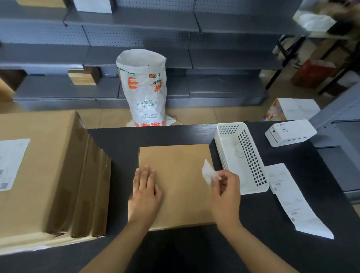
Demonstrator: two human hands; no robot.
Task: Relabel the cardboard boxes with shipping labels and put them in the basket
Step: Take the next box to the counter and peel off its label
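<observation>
In the head view, a flat cardboard box [176, 185] is seen lying on the dark desk [199, 254], pressed down by the left hand [145, 193] with its fingers laid straight on the box's left part, while a small white scrap [209, 173], perhaps a peeled label though it is blurred, is pinched in the grip of the right hand [226, 193] above the box's right edge. A white perforated basket [256, 174] stands just right of the box, a strip of shipping labels [293, 201] lies beside it, a white label printer [290, 132] sits farther back, and a large cardboard carton [44, 178] occupies the desk's left side
</observation>
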